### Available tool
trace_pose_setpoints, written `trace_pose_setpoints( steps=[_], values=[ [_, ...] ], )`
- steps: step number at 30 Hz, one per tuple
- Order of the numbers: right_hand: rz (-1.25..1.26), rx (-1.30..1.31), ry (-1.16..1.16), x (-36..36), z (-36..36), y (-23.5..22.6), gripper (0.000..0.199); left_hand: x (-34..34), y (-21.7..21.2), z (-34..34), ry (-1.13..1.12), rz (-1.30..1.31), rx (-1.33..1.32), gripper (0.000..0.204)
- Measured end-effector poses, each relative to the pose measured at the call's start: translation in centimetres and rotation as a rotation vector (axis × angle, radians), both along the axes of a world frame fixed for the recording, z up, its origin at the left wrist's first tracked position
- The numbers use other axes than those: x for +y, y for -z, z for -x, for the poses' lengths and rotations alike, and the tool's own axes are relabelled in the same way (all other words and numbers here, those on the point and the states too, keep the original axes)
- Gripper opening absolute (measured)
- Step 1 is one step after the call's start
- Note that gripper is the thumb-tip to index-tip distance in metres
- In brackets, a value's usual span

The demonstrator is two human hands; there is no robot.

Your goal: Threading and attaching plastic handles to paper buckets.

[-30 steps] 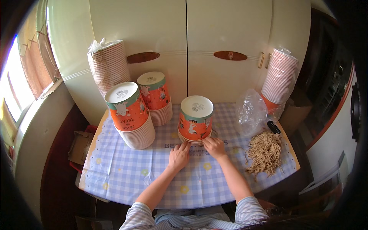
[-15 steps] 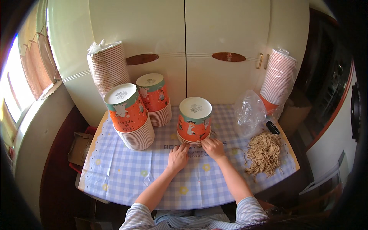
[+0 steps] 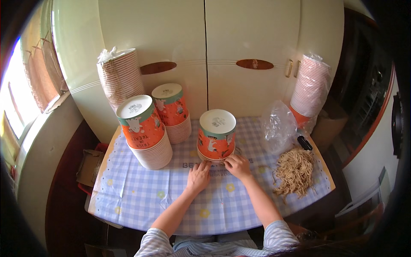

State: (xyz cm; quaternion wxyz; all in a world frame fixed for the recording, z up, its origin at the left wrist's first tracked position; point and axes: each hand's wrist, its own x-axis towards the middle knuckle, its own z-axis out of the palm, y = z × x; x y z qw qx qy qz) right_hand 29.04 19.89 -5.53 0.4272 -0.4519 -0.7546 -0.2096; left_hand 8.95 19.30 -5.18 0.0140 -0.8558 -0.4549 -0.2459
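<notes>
In front of me a short stack of orange paper buckets stands upside down on the table, white bases up, with a green band and printed figures. My left hand is at the front left of its lowest rims, fingers bent and pressed together there. Close beside it, my right hand is pinched at the front right of the same rims. Whatever lies between the fingertips is too small to make out. To the right sits a heap of beige cords.
Two taller upturned bucket stacks stand at the left. Bagged stacks rise at both back corners. A clear plastic bag and a small black object lie near the cords. Cabinet doors border the table's back.
Both hands stay at the bucket rims with barely any finger movement. The whole view has shifted very slightly.
</notes>
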Motion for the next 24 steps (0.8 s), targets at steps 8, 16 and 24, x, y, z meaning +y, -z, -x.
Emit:
trace_pose_setpoints(
  steps=[8, 16, 24],
  values=[
    [0.01, -0.027, 0.079, 0.2, -0.2, -0.4, 0.014, -0.2, -0.5, 0.2, 0.031, 0.043, 0.003, 0.045],
    [-0.006, -0.113, 0.086, 0.0, 0.2, -1.2, 0.01, -0.2, -0.3, 0.2, 0.03, 0.054, 0.015, 0.045],
    [-0.012, -0.12, 0.118, 0.2, -0.2, -0.6, 0.013, -0.1, -0.2, 0.1, 0.033, -0.011, 0.033, 0.047]
  ],
)
